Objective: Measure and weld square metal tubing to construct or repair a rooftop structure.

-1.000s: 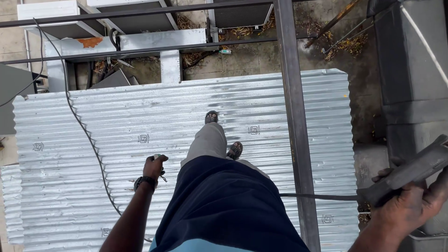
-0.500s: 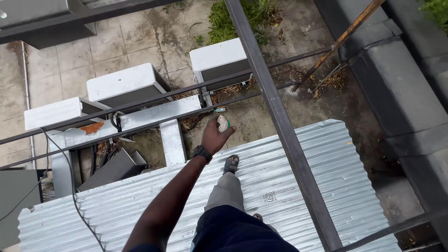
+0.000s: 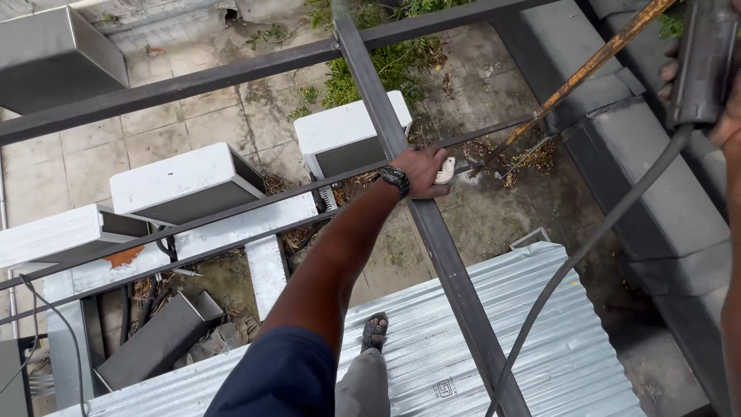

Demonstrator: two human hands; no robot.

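Below the person, a paved yard (image 3: 193, 123) is spreading out far down, with weeds (image 3: 401, 66) growing along its far side and three white box-shaped units (image 3: 181, 181) sitting in a row on it. Nearer, a corrugated metal sheet (image 3: 532, 340) is lying under the person's sandalled foot (image 3: 375, 333), its far edge ending just short of the units and its right edge stopping beside a grey tiled wall top (image 3: 656, 193). A dark steel beam (image 3: 432, 224) is running diagonally across the view, crossing a second long beam (image 3: 177, 85) at the top and thinner bars (image 3: 231, 220) lower down, so the frame is fencing the open drop into narrow gaps. A rusty rod (image 3: 594, 62) is slanting down from the upper right toward the beam. The left hand (image 3: 421, 170) is reaching out over the beam, its grip clenching a small whitish piece (image 3: 445, 170) held against the beam's right side. The right hand (image 3: 714, 93) is at the upper right edge, mostly out of frame, its grip closing around a dark tool handle (image 3: 702, 62), from which a black cable (image 3: 587, 255) is hanging down across the sheet.
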